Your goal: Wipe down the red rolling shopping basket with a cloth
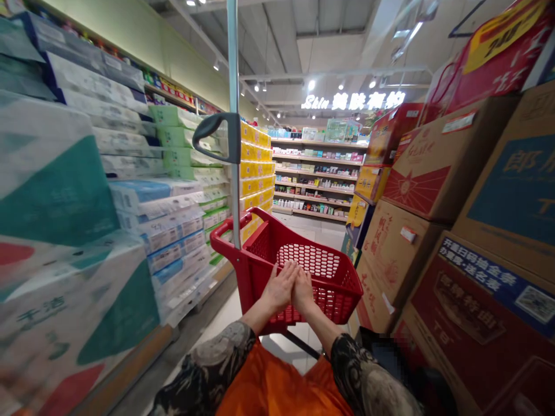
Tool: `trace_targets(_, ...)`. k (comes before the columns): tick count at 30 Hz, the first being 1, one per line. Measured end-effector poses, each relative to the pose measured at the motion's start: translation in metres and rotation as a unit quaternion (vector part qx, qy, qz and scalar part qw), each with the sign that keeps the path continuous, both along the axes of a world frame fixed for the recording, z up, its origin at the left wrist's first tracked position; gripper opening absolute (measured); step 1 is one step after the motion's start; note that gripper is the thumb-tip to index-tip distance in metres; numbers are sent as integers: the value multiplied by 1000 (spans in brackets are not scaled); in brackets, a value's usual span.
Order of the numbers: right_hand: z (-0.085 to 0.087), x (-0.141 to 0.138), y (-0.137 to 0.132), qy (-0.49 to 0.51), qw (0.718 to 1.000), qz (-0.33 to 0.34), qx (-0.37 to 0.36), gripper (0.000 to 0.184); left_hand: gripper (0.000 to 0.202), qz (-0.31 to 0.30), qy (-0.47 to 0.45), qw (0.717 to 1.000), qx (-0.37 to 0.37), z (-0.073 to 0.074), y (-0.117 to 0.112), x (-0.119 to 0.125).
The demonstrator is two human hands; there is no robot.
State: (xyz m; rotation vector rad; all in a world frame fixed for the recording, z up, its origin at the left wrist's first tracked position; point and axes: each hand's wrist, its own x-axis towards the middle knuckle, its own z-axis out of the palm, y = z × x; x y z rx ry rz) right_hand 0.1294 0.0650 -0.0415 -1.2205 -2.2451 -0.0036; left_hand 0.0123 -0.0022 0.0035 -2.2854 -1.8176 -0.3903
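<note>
A red plastic shopping cart [286,280] with a perforated basket stands right in front of me, turned sideways. My left hand [278,286] is at the near side of the basket, its fingers stretched out and close together. Fingertip to fingertip with it, my right hand [302,289] comes in from the other side, fingers extended and partly overlapped by the left. Neither hand shows anything held. Whether the palms touch the cart's rim below them is hidden. A metal pole [234,63] with a grey loop handle [215,137] rises from the cart's left end.
Stacked tissue packs [167,225] line the left side of the aisle, with yellow packs [255,167] farther along. Cardboard cartons [403,242] are piled high close on my right. Shelves of small goods [318,173] stand across the far end, beyond a pale floor.
</note>
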Motion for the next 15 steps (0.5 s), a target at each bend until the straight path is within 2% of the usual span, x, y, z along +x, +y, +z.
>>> trace_targets(3,4,2,-4,-45,996,75,-2,67,64,-21,-39,998,-33,-4,7,12)
trace_targets(5,3,16,-6,-61,994,89,-3,77,61,-4,-66,997,-29,-2,11,18)
trace_targets(8,2,40,-9,-52,997,62,-8,70,49,45,-77,996,9,3,20,28)
trace_targets(11,1,56,-10,-22,1000,14,-14,59,37,78,-45,996,26,4,28,35)
trace_targets(15,0,66,-8,-8,998,-44,-38,54,29,80,-4,996,30,7,31,25)
